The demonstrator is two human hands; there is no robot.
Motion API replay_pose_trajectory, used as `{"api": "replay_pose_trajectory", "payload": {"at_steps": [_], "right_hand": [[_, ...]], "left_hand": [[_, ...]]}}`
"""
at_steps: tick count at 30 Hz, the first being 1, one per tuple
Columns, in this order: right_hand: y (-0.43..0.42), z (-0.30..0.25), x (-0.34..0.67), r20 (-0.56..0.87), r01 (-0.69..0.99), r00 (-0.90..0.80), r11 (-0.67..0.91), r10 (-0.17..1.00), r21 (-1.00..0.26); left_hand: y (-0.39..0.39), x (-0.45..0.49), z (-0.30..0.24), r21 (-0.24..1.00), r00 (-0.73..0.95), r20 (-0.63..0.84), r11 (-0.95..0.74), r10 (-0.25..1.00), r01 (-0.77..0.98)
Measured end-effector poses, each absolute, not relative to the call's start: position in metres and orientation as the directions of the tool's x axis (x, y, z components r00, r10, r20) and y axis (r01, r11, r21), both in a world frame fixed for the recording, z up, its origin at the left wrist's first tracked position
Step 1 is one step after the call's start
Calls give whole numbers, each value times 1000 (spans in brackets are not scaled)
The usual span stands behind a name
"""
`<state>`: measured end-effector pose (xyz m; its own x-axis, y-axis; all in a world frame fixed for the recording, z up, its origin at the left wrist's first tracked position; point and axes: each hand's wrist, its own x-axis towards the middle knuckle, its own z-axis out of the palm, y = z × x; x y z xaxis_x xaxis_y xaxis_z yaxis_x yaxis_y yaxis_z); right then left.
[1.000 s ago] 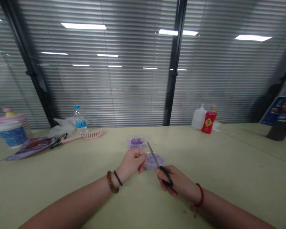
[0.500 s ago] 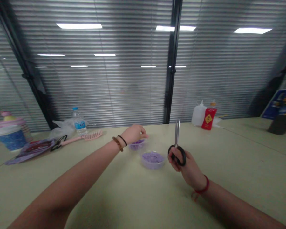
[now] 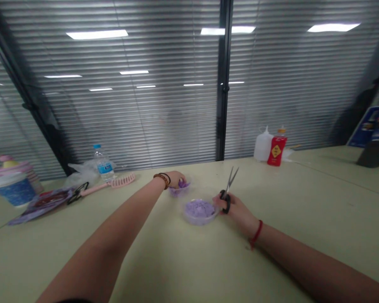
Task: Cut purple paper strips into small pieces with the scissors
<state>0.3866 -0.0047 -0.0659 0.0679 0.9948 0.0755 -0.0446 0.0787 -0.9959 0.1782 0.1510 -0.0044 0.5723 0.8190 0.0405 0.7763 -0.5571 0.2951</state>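
Note:
My left hand reaches down into the farther small clear bowl. Its fingers are curled against dark purple shreds, and the fingertips are partly hidden. A pair of scissors with black handles is in my right hand, blades pointing up and slightly apart. Beside that hand stands the nearer clear bowl, holding pale purple pieces. My right fingers are close to its right rim; whether they touch it I cannot tell.
A pink hairbrush, a water bottle, a blue cup and a flat purple package lie or stand at the left. A red bottle and a white squeeze bottle stand at the back right, before the blinds.
My left hand has lowered from above the farther bowl into it. My right hand has moved left toward the nearer bowl, and the scissor blades have spread and tilted.

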Motion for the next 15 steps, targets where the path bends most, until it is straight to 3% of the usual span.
{"api": "replay_pose_trajectory", "payload": {"at_steps": [8, 12, 15], "right_hand": [[-14, -68, 375, 13, -89, -131, 1, 991, -996], [-8, -66, 387, 16, 155, -121, 35, 992, -987], [-6, -58, 400, -16, 231, -55, -3, 998, -973]], "left_hand": [[168, 150, 17, 279, 564, 49, -554, 824, 785], [166, 146, 19, 322, 565, 82, -558, 821, 765], [162, 146, 20, 368, 580, 86, -567, 810, 737]]}}
